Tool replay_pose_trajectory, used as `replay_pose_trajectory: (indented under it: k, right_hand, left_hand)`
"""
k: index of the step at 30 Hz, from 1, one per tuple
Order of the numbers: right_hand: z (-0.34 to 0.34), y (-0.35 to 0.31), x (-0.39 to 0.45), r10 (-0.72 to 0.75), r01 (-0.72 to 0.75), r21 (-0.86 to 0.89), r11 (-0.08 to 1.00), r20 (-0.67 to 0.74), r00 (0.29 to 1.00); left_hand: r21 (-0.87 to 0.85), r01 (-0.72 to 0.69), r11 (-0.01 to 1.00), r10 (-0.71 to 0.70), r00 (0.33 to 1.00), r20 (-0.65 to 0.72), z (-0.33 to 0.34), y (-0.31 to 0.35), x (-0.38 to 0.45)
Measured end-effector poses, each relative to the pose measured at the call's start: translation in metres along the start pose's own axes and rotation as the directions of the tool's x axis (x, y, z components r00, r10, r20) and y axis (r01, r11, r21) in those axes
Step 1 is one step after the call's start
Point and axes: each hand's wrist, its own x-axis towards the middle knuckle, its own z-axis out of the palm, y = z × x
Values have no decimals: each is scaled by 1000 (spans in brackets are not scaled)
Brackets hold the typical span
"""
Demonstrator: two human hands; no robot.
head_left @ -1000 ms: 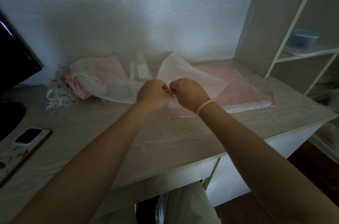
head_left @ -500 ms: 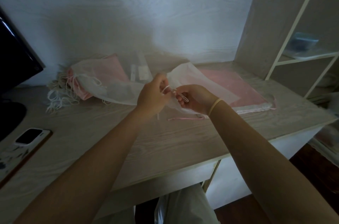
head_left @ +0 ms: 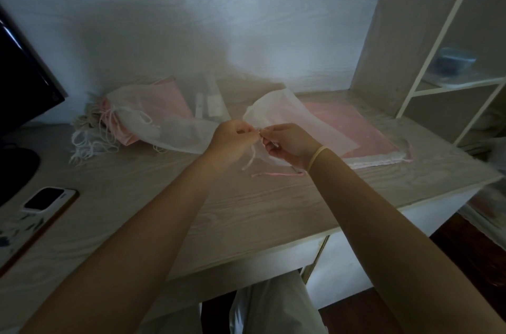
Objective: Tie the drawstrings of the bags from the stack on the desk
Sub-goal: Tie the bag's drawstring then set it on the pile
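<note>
Two hands meet over the middle of the desk (head_left: 246,213), and between them I hold a sheer white bag (head_left: 287,120) by its gathered mouth, lifted off the wood with its body fanning up and away toward the wall. My left hand (head_left: 231,139) has its fingers curled, pinching the white drawstring (head_left: 252,155) right at the neck of the bag; a loose end of that cord hangs down below my knuckles. My right hand (head_left: 290,144), a pale band on its wrist, pinches the other part of the cord just beside the left, fingertips almost touching.

Under my right wrist a pink cord (head_left: 276,174) lies flat on the desk. Behind and to the right sits the flat stack of pink bags (head_left: 364,136), its near edge white. To the left lies a heap of bags (head_left: 142,117), pink and white, necks bunched and cords trailing toward the desk's left side. Between the two piles, near the wall, stand a few small white items too blurred to name. Farther left a phone (head_left: 46,198) lies face up and a dark monitor (head_left: 22,81) stands. Shelves (head_left: 438,81) rise at the right.
</note>
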Motion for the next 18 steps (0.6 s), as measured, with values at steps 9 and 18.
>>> replay_pose_trajectory:
  k: [9, 18]
  right_hand:
    - [0, 3, 2, -51, 47, -45, 998, -87, 995]
    - [-14, -1, 8, -241, 71, -396, 915, -398, 885]
  left_hand:
    - [-106, 263, 959, -225, 933, 280, -13, -1, -3]
    - [295, 128, 947, -143, 989, 30, -39, -29, 0]
